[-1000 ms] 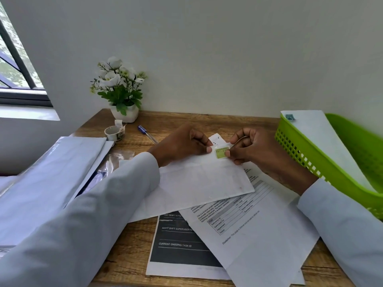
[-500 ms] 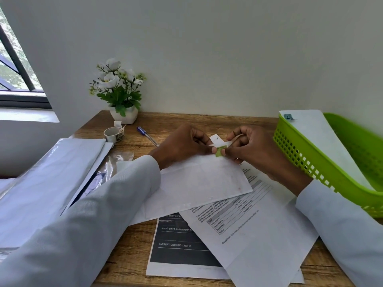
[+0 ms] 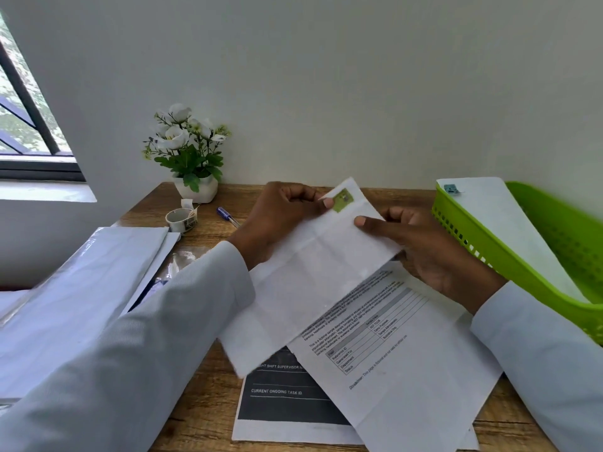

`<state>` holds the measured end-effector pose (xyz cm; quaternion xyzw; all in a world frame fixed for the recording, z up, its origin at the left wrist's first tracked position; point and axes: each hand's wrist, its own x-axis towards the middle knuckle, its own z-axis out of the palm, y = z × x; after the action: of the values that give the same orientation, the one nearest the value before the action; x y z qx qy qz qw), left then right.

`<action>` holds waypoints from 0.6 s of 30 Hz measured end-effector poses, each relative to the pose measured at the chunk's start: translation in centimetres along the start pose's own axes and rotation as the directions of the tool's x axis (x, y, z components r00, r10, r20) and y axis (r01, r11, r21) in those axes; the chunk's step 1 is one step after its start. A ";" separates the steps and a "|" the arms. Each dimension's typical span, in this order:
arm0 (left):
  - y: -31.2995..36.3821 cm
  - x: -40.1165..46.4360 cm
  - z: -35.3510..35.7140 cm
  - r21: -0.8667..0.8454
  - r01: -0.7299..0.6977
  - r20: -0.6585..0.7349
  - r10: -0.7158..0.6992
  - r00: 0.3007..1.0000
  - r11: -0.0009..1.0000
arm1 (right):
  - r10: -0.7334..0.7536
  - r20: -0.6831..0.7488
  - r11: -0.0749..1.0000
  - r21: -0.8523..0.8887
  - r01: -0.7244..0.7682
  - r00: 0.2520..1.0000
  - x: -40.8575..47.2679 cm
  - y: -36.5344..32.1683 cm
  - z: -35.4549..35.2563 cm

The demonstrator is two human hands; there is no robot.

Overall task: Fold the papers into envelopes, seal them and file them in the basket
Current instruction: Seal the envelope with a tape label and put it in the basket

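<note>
A white folded-paper envelope [image 3: 313, 275] is lifted off the desk and tilted, with a green sticker [image 3: 342, 200] near its top edge. My left hand [image 3: 280, 213] pinches the upper edge beside the sticker. My right hand [image 3: 421, 249] holds the right side, thumb on the front and fingers behind. A green plastic basket [image 3: 489, 252] stands at the right and holds one white envelope [image 3: 499, 223] with a small blue sticker. Printed sheets [image 3: 401, 363] lie on the desk under my hands.
A potted white flower [image 3: 189, 154] stands by the wall. A tape roll [image 3: 181, 218] and a blue pen [image 3: 226, 215] lie near it. A stack of plastic-wrapped paper [image 3: 71, 288] fills the left side. A dark printed form [image 3: 284, 396] lies at the front.
The envelope has risen from the desk and tilted up. My right hand left the sticker and moved to the envelope's right edge. My left hand stays at the top edge.
</note>
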<state>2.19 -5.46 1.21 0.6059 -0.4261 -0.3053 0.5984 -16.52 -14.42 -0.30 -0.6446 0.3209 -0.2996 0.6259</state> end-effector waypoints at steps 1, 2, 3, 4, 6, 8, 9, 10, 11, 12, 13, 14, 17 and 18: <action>0.3 0.1 0.0 -0.061 0.006 -0.027 -0.008 1.000 0.998 | 0.006 -0.003 0.998 0.057 -0.006 1.000 0.0 -0.1 0.1; 0.6 0.1 -0.1 -0.116 0.013 -0.052 -0.019 0.998 0.993 | 0.004 -0.007 0.994 0.113 -0.003 1.000 0.0 -0.2 0.2; 0.9 0.1 -0.1 -0.161 0.026 -0.073 -0.038 0.997 0.987 | -0.003 -0.010 0.987 0.158 0.005 1.000 -0.1 -0.3 0.4; 1.2 0.2 -0.2 -0.205 0.043 -0.092 -0.063 0.994 0.978 | -0.017 -0.013 0.981 0.193 0.019 1.000 -0.2 -0.4 0.5; 1.7 0.2 -0.2 -0.296 0.081 -0.119 -0.122 0.985 0.952 | -0.041 -0.009 0.969 0.243 0.042 0.999 -0.6 -0.6 1.0; 2.0 0.3 -0.2 -0.385 0.097 -0.130 -0.158 0.979 0.918 | -0.053 -0.012 0.967 0.248 0.054 0.999 -1.1 -0.7 1.4; 2.1 0.3 -0.2 -0.427 0.103 -0.130 -0.174 0.976 0.898 | -0.057 -0.020 0.971 0.231 0.060 0.998 -1.3 -0.6 1.6; 2.2 0.2 -0.2 -0.465 0.112 -0.125 -0.191 0.974 0.878 | -0.060 -0.033 0.975 0.214 0.066 0.998 -1.6 -0.6 1.8; 2.3 0.2 -0.3 -0.492 0.121 -0.120 -0.205 0.971 0.862 | -0.065 -0.051 0.976 0.205 0.074 0.997 -1.8 -0.5 2.0; 2.4 0.0 -0.3 -0.505 0.131 -0.109 -0.213 0.971 0.853 | -0.074 -0.077 0.976 0.200 0.088 0.994 -2.1 -0.7 2.0; 2.5 -0.4 -0.3 -0.499 0.140 -0.098 -0.216 0.972 0.856 | -0.081 -0.108 0.975 0.196 0.101 0.991 -2.3 -0.8 2.0; 2.6 -0.6 -0.2 -0.474 0.144 -0.085 -0.208 0.974 0.868 | -0.087 -0.137 0.975 0.193 0.113 0.987 -2.5 -1.3 1.8; 2.5 -1.4 0.3 -0.379 0.142 -0.027 -0.164 0.986 0.914 | -0.081 -0.226 0.967 0.218 0.131 0.971 -3.0 -3.2 0.5; 2.6 -1.6 0.6 -0.366 0.137 -0.007 -0.150 0.989 0.920 | -0.090 -0.257 0.970 0.196 0.143 0.962 -3.1 -3.8 0.0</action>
<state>0.52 -4.11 3.52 0.5191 -0.3058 -0.4117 0.6838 -18.29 -11.99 3.59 -0.5498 0.3235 -0.4465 0.6275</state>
